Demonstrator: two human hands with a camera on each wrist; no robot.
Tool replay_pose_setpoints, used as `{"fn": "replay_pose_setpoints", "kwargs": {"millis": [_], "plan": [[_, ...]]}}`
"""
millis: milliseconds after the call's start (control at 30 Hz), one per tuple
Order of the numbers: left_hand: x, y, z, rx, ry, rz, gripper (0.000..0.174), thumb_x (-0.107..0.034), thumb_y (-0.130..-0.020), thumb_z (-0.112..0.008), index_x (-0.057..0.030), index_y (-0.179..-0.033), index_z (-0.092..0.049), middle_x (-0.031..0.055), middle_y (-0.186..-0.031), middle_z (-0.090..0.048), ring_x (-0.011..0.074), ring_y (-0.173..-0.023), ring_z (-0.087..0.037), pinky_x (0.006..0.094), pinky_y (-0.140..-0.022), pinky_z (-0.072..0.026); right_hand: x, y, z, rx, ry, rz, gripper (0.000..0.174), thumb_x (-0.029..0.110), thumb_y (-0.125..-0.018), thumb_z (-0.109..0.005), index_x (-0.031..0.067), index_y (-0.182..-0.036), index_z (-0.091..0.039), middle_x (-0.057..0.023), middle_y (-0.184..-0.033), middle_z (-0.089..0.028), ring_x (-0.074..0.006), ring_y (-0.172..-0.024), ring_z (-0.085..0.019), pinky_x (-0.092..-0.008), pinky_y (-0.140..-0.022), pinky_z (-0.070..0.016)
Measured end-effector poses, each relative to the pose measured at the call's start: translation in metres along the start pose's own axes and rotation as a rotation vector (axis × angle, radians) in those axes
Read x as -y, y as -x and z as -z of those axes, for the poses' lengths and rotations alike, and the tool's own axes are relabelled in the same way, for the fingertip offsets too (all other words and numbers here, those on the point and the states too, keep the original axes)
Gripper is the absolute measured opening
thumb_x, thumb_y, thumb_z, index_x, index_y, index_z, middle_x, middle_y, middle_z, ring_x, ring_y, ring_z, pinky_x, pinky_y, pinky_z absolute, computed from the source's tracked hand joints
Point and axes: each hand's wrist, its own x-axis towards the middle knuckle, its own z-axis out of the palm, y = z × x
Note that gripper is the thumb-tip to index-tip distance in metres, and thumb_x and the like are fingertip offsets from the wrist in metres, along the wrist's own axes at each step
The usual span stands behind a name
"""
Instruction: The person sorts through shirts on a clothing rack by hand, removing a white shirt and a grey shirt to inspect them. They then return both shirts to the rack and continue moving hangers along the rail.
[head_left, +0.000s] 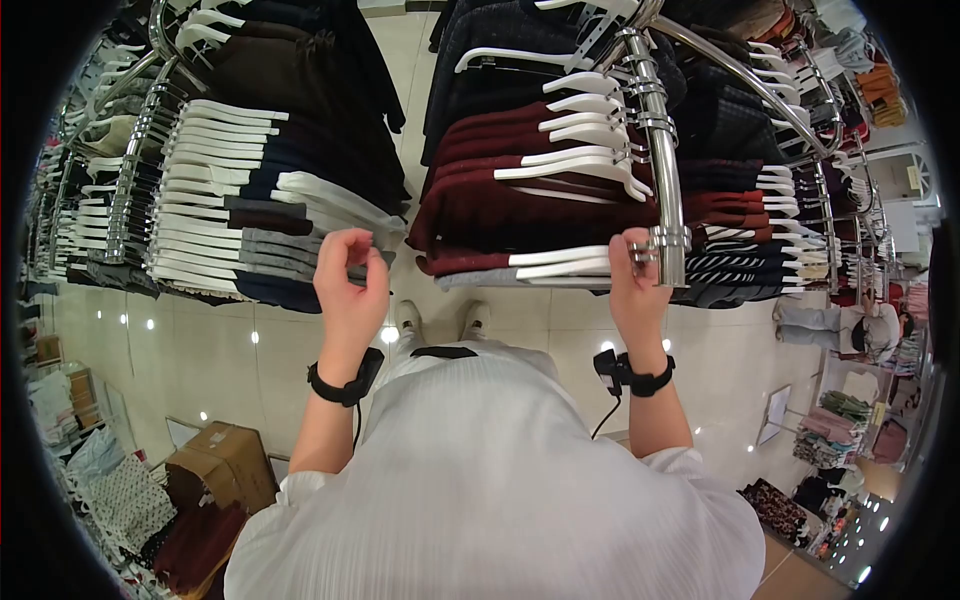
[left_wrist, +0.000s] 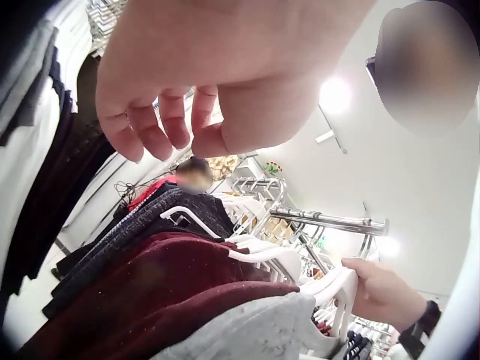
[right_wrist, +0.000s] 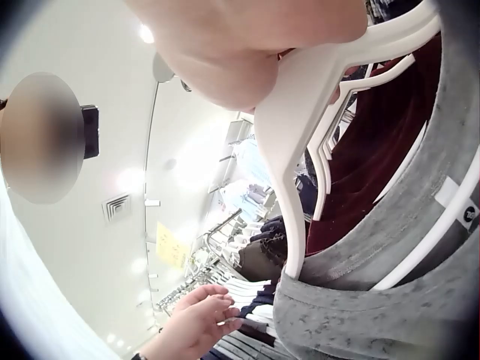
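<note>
My right hand (head_left: 638, 295) (left_wrist: 386, 292) (right_wrist: 247, 45) grips the top of a white hanger (head_left: 580, 268) (right_wrist: 300, 90) at the near end of the right rail (head_left: 662, 190). A mottled grey garment (left_wrist: 247, 330) (right_wrist: 337, 315) hangs from it, beside maroon garments (head_left: 470, 215) (left_wrist: 172, 277) on white hangers. My left hand (head_left: 350, 290) (left_wrist: 217, 60) (right_wrist: 191, 326) is raised between the two racks, fingers loosely bent and holding nothing. It is nearest to the grey and navy garments (head_left: 275, 255) of the left rack.
The left rack's hangers (head_left: 200, 180) stand close together. Dark garments (head_left: 490, 90) hang farther back on the right rack, striped ones (head_left: 735, 260) beyond its rail. A cardboard box (head_left: 225, 465) is on the floor behind at left. Another person (head_left: 880, 330) is at far right.
</note>
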Motion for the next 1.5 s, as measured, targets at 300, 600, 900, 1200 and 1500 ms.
{"fn": "replay_pose_setpoints", "kwargs": {"millis": [300, 600, 900, 1200, 1500], "plan": [[-0.038, -0.013, -0.033, 0.212, 0.025, -0.184, 0.017, 0.006, -0.087, -0.067, 0.0002, -0.103, -0.066, 0.0119, -0.094, -0.066, 0.0248, -0.086, -0.067, 0.0338, -0.079, -0.0544, 0.001, 0.033, 0.026, 0.071, 0.076, 0.057, 0.009, 0.006, -0.100, -0.073, 0.0018, -0.101, -0.064, 0.0015, -0.092, -0.061, -0.0035, -0.076, -0.052, -0.0216, -0.069, -0.0435], [-0.032, 0.013, -0.056, 0.680, 0.153, -0.061, 0.021, -0.013, -0.096, -0.069, 0.0022, -0.110, -0.072, 0.0155, -0.095, -0.073, 0.0319, -0.085, -0.068, 0.0399, -0.079, -0.0534, 0.006, 0.012, 0.042, 0.227, -0.075, -0.043, 0.032, 0.015, -0.088, -0.087, -0.0003, -0.109, -0.069, -0.0033, -0.096, -0.072, -0.0117, -0.091, -0.067, -0.0293, -0.080, -0.0562], [-0.023, 0.020, -0.058, 0.768, 0.145, 0.044, 0.021, -0.018, -0.103, -0.064, 0.0021, -0.105, -0.072, 0.0151, -0.091, -0.070, 0.0323, -0.083, -0.065, 0.0396, -0.077, -0.0513, -0.019, -0.093, 0.094, 0.694, -0.248, -0.260, 0.046, 0.000, -0.092, -0.074, -0.0017, -0.135, -0.059, -0.0057, -0.121, -0.067, -0.0144, -0.111, -0.065, -0.0303, -0.100, -0.0528], [-0.022, 0.014, -0.058, 0.761, 0.115, -0.072, 0.022, -0.017, -0.104, -0.064, 0.0020, -0.112, -0.071, 0.0148, -0.100, -0.072, 0.0312, -0.091, -0.067, 0.0388, -0.081, -0.0528, -0.028, -0.127, 0.035, 0.427, 0.212, 0.146, 0.027, 0.008, -0.090, -0.082, -0.0004, -0.111, -0.068, -0.0039, -0.090, -0.068, -0.0117, -0.084, -0.062, -0.0296, -0.078, -0.0531], [-0.023, 0.010, -0.055, 0.819, 0.119, -0.147, 0.026, -0.018, -0.102, -0.066, 0.0006, -0.120, -0.070, 0.0155, -0.110, -0.072, 0.0324, -0.100, -0.068, 0.0394, -0.086, -0.0542, -0.038, -0.120, 0.032, 0.396, 0.248, 0.296, 0.032, 0.010, -0.087, -0.086, -0.0034, -0.112, -0.070, -0.0100, -0.093, -0.075, -0.0172, -0.086, -0.071, -0.0326, -0.080, -0.0573]]}}
